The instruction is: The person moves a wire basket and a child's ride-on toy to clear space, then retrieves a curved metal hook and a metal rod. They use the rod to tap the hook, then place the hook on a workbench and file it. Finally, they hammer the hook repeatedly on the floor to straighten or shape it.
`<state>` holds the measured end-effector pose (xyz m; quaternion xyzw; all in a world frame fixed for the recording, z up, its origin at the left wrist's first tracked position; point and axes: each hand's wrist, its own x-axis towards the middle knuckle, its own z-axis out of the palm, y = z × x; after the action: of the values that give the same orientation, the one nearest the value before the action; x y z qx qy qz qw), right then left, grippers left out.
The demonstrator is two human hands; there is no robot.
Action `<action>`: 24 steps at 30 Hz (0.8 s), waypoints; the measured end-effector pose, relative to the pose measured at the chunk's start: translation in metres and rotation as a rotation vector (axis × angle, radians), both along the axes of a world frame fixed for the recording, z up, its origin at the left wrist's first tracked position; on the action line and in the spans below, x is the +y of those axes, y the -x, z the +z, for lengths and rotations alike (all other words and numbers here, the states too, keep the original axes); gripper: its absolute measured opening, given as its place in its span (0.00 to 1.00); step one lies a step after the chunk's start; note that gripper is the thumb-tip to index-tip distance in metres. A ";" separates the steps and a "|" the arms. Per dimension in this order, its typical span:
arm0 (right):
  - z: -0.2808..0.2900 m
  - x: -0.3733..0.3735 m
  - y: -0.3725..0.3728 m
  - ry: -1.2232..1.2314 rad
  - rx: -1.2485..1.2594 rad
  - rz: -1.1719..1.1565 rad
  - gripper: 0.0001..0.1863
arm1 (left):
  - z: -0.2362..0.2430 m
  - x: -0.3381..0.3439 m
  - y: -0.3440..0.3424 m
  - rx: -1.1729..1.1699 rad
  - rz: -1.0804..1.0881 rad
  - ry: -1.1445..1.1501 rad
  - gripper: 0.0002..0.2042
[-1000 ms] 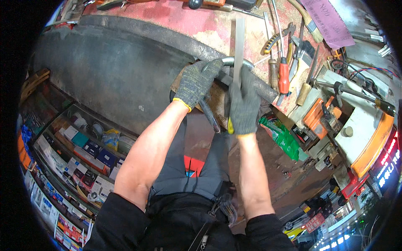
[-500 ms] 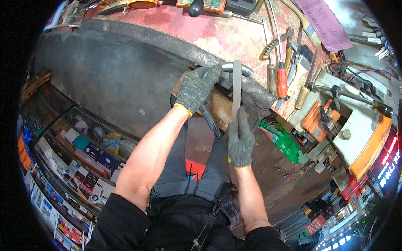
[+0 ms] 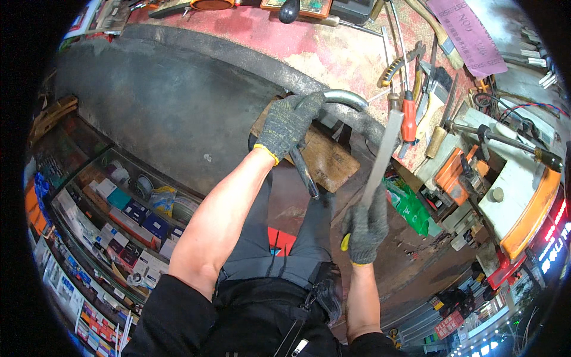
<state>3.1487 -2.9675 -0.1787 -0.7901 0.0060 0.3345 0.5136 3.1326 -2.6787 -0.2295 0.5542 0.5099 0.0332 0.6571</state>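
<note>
fingers (image 3: 279, 122) of the left hand (image 3: 285, 125) clamp the curved metal pipe (image 3: 342, 97) on the wooden block (image 3: 324, 157); right hand (image 3: 364, 229) grips the flat file (image 3: 383, 152), seemingly mid-filing; next stroke needs a steady pipe.

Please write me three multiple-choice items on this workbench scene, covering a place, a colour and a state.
1. Where does the curved metal pipe rest?
A. on the wooden block
B. on the floor
C. in a drawer

2. What colour is the screwdriver handle on the bench?
A. blue
B. red
C. white

3. What is the right hand doing?
A. hanging empty
B. gripping the flat file
C. holding a hammer

A: the left hand steadies it on the wooden block.
B: it shows red.
B: fingers close round the flat file.
</note>
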 end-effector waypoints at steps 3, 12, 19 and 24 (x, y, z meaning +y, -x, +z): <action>0.003 0.034 -0.042 -0.007 -0.198 -0.031 0.32 | 0.000 0.001 0.001 -0.012 -0.030 -0.045 0.24; -0.012 0.067 -0.172 0.467 -0.877 0.244 0.32 | -0.001 0.008 0.004 0.008 -0.098 0.044 0.25; -0.027 0.085 -0.189 0.663 -0.737 0.292 0.33 | 0.004 0.007 0.003 0.008 0.066 0.352 0.23; -0.027 0.086 -0.184 0.501 -0.779 0.317 0.29 | 0.012 0.011 -0.003 0.062 0.080 0.345 0.24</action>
<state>3.3327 -2.8818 -0.2057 -0.9469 -0.2270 0.0763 0.2146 3.1356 -2.6681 -0.2172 0.4133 0.5496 -0.0459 0.7245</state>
